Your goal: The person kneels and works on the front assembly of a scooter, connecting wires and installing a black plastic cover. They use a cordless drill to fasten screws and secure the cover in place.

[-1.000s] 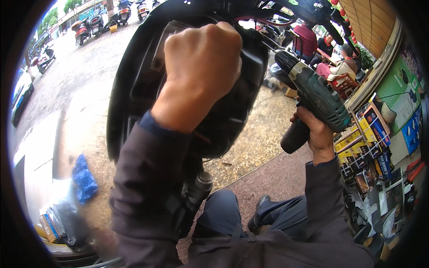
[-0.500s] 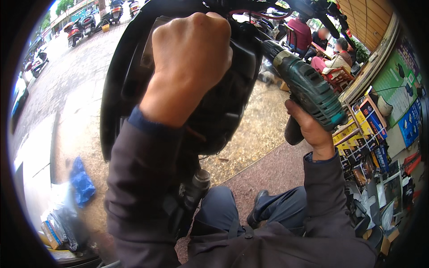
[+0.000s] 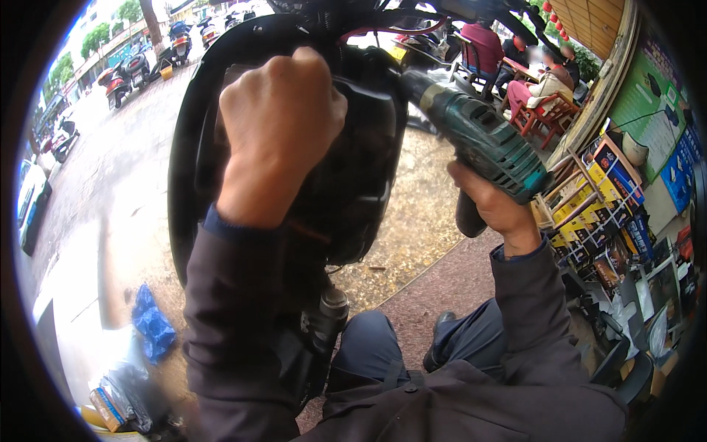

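A teal and black cordless drill [image 3: 486, 136] is in my right hand [image 3: 501, 206], fingers wrapped round its dark grip. The drill's nose points up and left, at the right edge of a glossy black scooter body [image 3: 361, 162]; whether it touches cannot be told. Over that body my left hand [image 3: 280, 125] is closed in a fist, back of the hand toward me. What its fingers hold, if anything, is hidden beneath. Partly behind this fist shows the edge of a flat, dull plate [image 3: 230, 81].
Cables and handlebar parts [image 3: 412, 18] cross the top. At right stands a wire rack [image 3: 589, 214] of yellow and blue boxes. Lower left lie a blue plastic bag [image 3: 152, 324] and a grey bag [image 3: 129, 394]. Several people sit at a table [image 3: 523, 70] farther off, near parked scooters [image 3: 121, 77].
The whole view has shifted a little. My fist sits slightly farther left and lower, and the drill has moved left with its nose nearer the black body. Both hands remain closed.
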Demonstrator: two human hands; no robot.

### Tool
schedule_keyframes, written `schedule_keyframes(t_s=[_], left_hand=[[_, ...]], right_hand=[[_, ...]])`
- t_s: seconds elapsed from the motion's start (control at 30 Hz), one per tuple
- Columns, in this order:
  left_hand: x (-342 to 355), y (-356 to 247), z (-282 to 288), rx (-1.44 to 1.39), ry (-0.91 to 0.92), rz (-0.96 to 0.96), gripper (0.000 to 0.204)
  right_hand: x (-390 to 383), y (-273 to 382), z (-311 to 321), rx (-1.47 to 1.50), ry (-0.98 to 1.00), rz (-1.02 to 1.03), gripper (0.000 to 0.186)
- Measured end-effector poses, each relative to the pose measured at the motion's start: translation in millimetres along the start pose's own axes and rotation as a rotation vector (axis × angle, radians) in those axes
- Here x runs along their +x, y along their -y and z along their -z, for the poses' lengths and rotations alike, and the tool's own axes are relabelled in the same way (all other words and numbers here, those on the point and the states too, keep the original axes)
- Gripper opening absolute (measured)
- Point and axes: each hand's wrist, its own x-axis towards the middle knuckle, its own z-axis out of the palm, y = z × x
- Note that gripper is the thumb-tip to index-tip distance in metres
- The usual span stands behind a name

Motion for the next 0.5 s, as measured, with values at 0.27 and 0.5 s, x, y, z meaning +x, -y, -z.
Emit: schedule_keyframes(t_s=[0.27,0.5], left_hand=[[1.6,-1.1,-3.7,0.016,0.002,0.014,0.032],[2.1,-1.1,-3.4,0.020,0.010,0.024,0.032]], right_hand=[[8.9,0.6,6.9,-0.087,0.018,0.064,0.024],[15.5,3.0,14.8,-0.113,0.051,0.053,0.025]])
